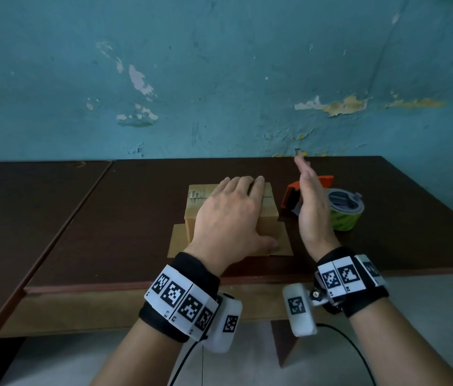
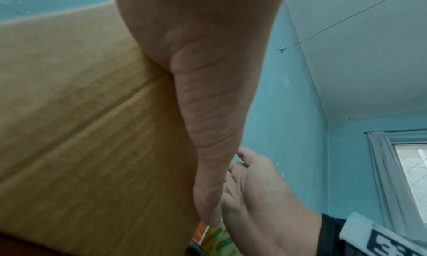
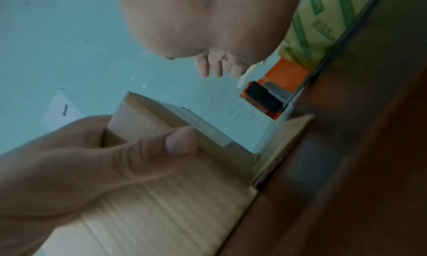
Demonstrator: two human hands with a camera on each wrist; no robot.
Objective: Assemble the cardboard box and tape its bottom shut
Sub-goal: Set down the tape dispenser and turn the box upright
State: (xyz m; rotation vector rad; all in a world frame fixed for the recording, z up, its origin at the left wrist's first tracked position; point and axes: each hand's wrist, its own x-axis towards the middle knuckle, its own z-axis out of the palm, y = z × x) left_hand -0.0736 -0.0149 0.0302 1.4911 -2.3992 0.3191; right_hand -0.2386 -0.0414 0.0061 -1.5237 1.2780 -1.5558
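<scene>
A small cardboard box (image 1: 196, 203) stands on the dark brown table (image 1: 108, 218), with its lower flaps (image 1: 176, 242) spread flat on the wood. My left hand (image 1: 236, 213) lies over the box top, fingers bent over the far edge. Its thumb (image 3: 148, 154) presses the near side of the box (image 3: 173, 205). My right hand (image 1: 311, 201) hovers just right of the box, held edge-on with straight fingers and nothing in it. The same hand (image 2: 258, 186) shows beside the left thumb (image 2: 208, 132) and the box wall (image 2: 80, 122).
An orange tape dispenser (image 1: 289, 195) with a green-printed tape roll (image 1: 345, 215) lies right of the box, just behind my right hand. A second table (image 1: 25, 204) adjoins on the left. The blue wall (image 1: 219, 93) closes the back; the table's front edge (image 1: 136, 284) runs below my wrists.
</scene>
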